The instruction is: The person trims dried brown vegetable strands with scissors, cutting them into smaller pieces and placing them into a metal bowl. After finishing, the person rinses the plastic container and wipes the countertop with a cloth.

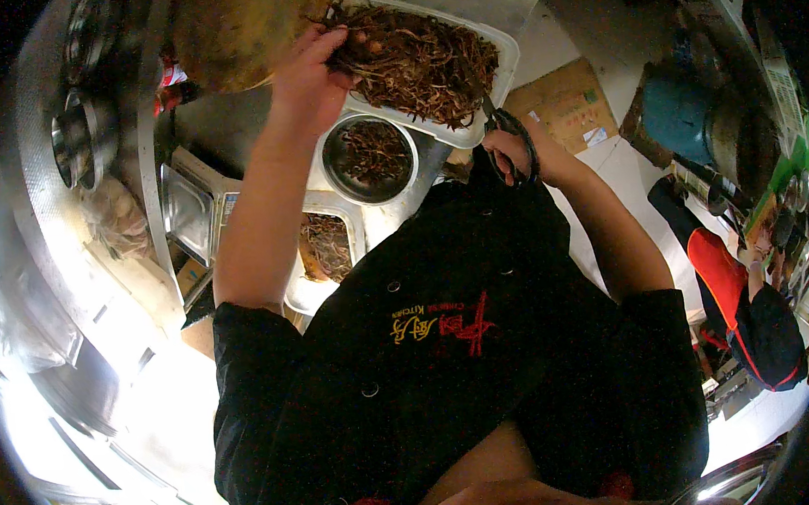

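Note:
A white rectangular plastic tub (512, 65) holds a heap of dark brown dried strips (427, 57). At the tub's upper left corner, my left hand (317, 70) grips some of the strips between thumb and fingers. My right hand (509, 152) holds black-handled scissors (522, 137) by the handles, with the blades pointing into the tub's lower right edge. Below the tub stands a round metal bowl (412, 156) with shorter brown pieces inside. Another white tub (356, 231), partly hidden by my clothing, contains more brown strips.
A kitchen scale (190, 210) with a metal platform stands left of the bowl. A round wooden board (225, 41) is at the upper left. Metal pots (75, 144) sit further left. Flattened cardboard (569, 103) lies on the floor at right. Another person (763, 328) works at the far right.

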Available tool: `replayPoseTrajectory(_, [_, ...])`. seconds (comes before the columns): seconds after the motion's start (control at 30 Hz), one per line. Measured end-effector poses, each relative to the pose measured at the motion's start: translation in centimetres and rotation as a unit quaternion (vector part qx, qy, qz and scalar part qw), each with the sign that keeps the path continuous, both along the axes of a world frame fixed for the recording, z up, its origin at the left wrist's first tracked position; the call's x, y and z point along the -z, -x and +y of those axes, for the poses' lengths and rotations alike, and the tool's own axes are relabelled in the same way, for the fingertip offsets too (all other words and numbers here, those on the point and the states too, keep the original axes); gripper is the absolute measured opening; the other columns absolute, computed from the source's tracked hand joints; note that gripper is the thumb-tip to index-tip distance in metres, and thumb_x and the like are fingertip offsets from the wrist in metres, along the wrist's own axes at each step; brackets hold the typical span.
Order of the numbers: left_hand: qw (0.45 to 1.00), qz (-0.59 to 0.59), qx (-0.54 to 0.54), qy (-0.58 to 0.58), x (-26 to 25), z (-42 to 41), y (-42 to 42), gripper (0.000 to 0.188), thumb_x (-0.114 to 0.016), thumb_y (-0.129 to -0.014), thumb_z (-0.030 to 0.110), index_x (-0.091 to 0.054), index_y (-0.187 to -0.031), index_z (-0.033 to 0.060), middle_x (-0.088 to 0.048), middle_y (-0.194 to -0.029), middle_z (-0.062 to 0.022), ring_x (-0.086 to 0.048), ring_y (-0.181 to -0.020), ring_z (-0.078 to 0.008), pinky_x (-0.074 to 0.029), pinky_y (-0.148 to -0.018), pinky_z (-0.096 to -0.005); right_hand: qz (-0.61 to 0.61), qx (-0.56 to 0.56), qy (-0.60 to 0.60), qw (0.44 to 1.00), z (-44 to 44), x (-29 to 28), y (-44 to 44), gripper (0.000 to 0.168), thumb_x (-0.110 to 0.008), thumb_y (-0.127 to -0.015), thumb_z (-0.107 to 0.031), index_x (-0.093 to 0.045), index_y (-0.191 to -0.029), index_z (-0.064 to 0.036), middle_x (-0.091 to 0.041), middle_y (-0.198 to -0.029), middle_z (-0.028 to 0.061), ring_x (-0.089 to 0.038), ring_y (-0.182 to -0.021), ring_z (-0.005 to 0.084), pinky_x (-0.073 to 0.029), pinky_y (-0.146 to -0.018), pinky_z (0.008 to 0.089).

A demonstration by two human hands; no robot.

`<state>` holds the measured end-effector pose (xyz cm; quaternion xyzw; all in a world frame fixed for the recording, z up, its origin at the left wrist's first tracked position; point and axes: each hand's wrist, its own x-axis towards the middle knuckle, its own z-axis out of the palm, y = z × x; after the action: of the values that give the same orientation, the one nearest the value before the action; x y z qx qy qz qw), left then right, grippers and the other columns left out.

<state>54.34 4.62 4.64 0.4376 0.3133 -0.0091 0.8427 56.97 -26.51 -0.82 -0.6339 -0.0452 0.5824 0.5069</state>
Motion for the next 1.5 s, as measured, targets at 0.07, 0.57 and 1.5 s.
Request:
replayPoseTrajectory(0.07, [0.976, 0.044, 0.053, -0.209, 2.7, -1.7, 0.9, 0.038, -0.065, -0.090, 0.017, -0.055, -0.122, -0.0016, -0.066, -0.098, -0.0083, -0.066, -0.085, -0.0212, -0.053, -0.076, -0.0327, -0.002, 0.002, 0.010, 1.000, -0.2, 0.3, -0.2, 0.028, -0.059, -0.088, -0.025, -0.056, -0.078, 0.001, -0.052, -0.054, 0.0068, -0.056, -0.046, 0.0182, -0.044, -0.044, 0.0319])
replayPoseTrajectory(0.57, [0.552, -0.077, 0.248, -0.792, 7.8, -2.1, 2.9, 0.033, -0.065, -0.088, 0.024, -0.062, -0.120, 0.0147, -0.057, -0.125, -0.0096, -0.054, -0.118, -0.0321, -0.047, -0.097, -0.0432, -0.099, -0.045, -0.008, 0.994, -1.9, 0.2, -0.3, 0.022, -0.058, -0.091, -0.021, -0.055, -0.084, 0.000, -0.053, -0.060, 0.0055, -0.055, -0.049, 0.0159, -0.045, -0.047, 0.0306])
replayPoseTrajectory(1.5, [0.567, -0.062, 0.309, -0.761, 7.3, -5.7, 3.9, 0.027, -0.061, -0.090, 0.027, -0.062, -0.111, 0.0092, -0.063, -0.109, -0.0132, -0.062, -0.095, -0.0326, -0.054, -0.080, -0.0439, -0.458, -0.264, 0.160, 0.833, -2.0, -1.5, -3.9, 0.046, -0.055, -0.094, -0.042, -0.062, -0.081, 0.002, -0.063, -0.078, 0.0229, -0.062, -0.076, 0.0430, -0.047, -0.069, 0.0499])
